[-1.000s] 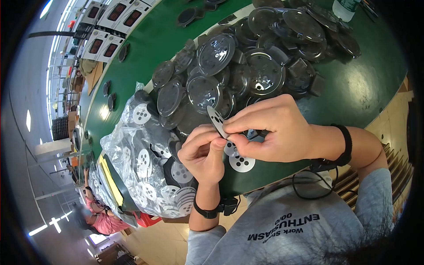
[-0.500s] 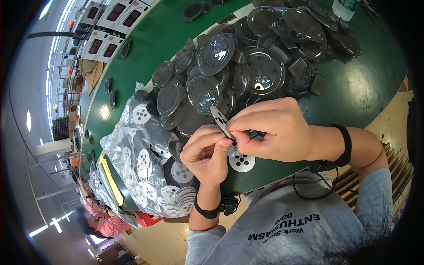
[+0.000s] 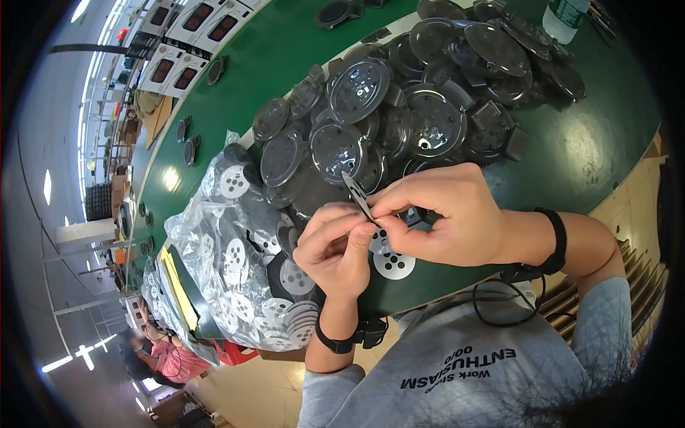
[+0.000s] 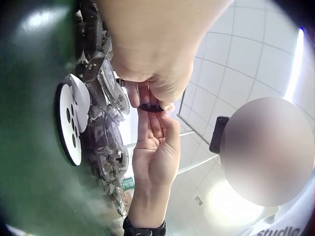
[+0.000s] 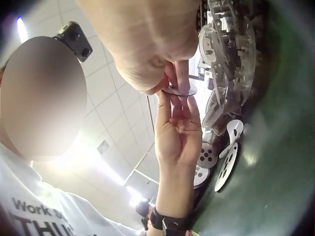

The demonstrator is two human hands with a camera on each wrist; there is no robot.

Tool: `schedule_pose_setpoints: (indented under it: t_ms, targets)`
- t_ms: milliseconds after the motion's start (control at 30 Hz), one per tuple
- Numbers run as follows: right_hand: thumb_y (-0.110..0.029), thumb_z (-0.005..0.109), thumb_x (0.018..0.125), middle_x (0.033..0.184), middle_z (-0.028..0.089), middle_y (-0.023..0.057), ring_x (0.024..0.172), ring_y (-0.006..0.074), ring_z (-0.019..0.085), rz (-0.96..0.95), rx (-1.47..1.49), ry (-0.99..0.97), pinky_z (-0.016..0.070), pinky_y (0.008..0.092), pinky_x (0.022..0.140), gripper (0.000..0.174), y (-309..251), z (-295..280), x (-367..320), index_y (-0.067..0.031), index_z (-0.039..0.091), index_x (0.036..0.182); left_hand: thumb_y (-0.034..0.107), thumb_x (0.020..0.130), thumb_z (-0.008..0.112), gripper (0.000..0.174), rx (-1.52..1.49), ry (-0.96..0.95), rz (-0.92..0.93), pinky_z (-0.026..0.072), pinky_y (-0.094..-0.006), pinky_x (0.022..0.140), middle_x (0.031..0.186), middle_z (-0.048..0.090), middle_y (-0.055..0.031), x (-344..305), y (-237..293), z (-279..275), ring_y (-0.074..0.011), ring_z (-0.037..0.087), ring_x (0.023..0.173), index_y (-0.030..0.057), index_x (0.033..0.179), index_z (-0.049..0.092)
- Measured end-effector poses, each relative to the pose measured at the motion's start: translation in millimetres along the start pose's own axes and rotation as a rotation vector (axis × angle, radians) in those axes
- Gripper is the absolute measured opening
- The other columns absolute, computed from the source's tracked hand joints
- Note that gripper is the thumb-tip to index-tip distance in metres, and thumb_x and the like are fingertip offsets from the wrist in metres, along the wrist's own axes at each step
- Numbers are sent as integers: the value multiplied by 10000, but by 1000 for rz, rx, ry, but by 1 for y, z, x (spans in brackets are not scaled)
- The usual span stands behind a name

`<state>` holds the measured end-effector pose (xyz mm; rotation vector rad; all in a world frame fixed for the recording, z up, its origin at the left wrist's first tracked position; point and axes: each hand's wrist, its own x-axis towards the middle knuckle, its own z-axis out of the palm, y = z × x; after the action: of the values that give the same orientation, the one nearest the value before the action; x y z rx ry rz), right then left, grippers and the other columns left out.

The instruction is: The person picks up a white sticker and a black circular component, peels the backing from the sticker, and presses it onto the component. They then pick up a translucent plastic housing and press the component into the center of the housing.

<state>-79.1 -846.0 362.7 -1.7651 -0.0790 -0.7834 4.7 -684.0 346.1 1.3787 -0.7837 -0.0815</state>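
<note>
A thin round disc, white with black holes on one face, is held tilted between both hands over the table edge. My left hand pinches its lower edge between thumb and fingers. From the other side, my right hand grips the same edge with thumb and forefinger. In the left wrist view the dark underside of the disc shows between the fingertips. Below the right hand, more white discs with holes lie on the green table, partly hidden by that hand.
Beyond the hands is a heap of clear dark plastic round housings. To the left a clear plastic bag holds many white discs. A bottle stands at the far right. Another person sits further along the table.
The disc has turned more edge-on to the head view. Both hands keep their pinch on it and have barely moved. The head view has shifted slightly.
</note>
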Motion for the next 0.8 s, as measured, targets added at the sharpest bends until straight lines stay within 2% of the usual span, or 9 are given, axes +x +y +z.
schedule_pose_setpoints:
  t_ms: [233,333,433,533,633,800]
  targets:
    - [-37,720,750,741,656,84,647,253,662,-30,-47,31,531,321,575,99,2,3,-2,-39,637,805,-16,789,807,131,128,-30,48,512,-278,669,878,693,-112,1,3,0,-189,649,780,-40,892,730]
    - [-32,708,751,738,624,87,641,268,631,-19,-36,18,506,342,558,116,3,3,-3,-38,606,806,-6,846,764,121,162,-113,131,488,-223,701,925,642,-108,2,-1,-2,-146,604,824,-48,934,694]
    - [-21,691,751,739,586,93,640,280,600,-5,-29,-11,483,362,548,133,3,4,-3,-33,571,808,-24,837,753,116,222,-110,113,495,-228,704,938,631,-117,0,1,-1,-144,600,815,-57,916,675]
    - [-13,674,752,753,555,98,642,291,575,24,-18,-52,469,375,545,144,1,2,-4,-26,546,817,-50,744,793,185,140,-53,39,522,-292,717,897,668,-126,-2,2,3,-190,645,793,-47,889,677]
    - [-9,661,758,782,535,104,645,298,558,29,-1,-92,464,381,551,151,-1,1,-5,-19,530,834,-66,754,775,211,-106,-14,-75,526,-282,737,942,638,-130,-1,7,8,-173,638,805,-55,920,645]
    - [-6,643,772,825,515,116,674,311,551,19,-3,-133,468,396,582,159,2,4,-7,-12,511,860,-82,774,751,206,-65,-15,-119,525,-264,763,970,625,-128,-5,6,6,-154,632,839,-61,940,632]
